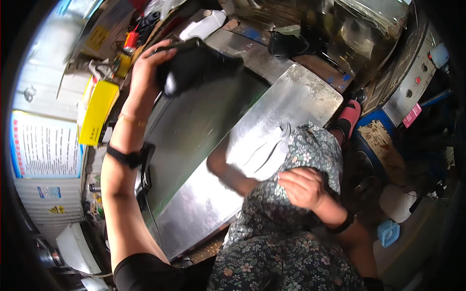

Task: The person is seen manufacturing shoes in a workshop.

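Observation:
My left hand [149, 67] is raised at the upper left, its fingers closed on the edge of a black, soft-looking piece [206, 63]. Motion blurs that piece, and its exact kind does not show; a pale patch sits at its lower left. Beneath it runs a dark green belt surface [194, 131]. My right hand [303, 187] rests over the floral cloth [315, 150] on my lap, fingers curled together. Whatever it may hold is hidden. On the bare metal ledge [310, 92] between the hands lies a thin grey strip-like thing [273, 145] with a looped end.
Another black piece [289, 44] lies on the far side, near a white plastic bottle [204, 24]. A yellow box [98, 112] stands left of my forearm. To the right are a metal control panel [407, 99], a pink slipper [350, 114] and a blue plastic basket [388, 234].

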{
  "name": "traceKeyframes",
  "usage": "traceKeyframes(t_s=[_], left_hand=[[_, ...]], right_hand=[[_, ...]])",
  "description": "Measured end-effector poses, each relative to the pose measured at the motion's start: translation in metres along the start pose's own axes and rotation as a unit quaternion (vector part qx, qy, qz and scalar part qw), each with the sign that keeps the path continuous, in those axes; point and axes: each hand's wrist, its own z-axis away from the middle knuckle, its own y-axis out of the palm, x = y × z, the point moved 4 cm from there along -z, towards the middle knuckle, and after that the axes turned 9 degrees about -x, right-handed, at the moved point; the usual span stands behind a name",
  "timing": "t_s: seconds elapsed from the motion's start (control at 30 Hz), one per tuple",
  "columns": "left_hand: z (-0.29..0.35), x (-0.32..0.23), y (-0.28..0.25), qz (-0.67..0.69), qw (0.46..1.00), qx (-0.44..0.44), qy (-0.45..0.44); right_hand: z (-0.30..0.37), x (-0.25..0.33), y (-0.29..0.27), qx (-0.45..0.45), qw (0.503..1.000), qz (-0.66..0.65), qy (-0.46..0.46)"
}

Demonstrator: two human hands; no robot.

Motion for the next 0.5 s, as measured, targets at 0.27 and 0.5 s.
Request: traceKeyframes(t_s=[0.27, 0.5], left_hand=[[-0.216, 0.169, 0.159, -0.339, 0.929, 0.037, 0.142], [-0.248, 0.197, 0.248, -0.424, 0.839, -0.152, 0.306]], right_hand=[[-0.002, -0.012, -0.007, 0.053, 0.997, -0.06, 0.023], [-0.002, -0.021, -0.002, 0.133, 0.981, -0.137, 0.018]])
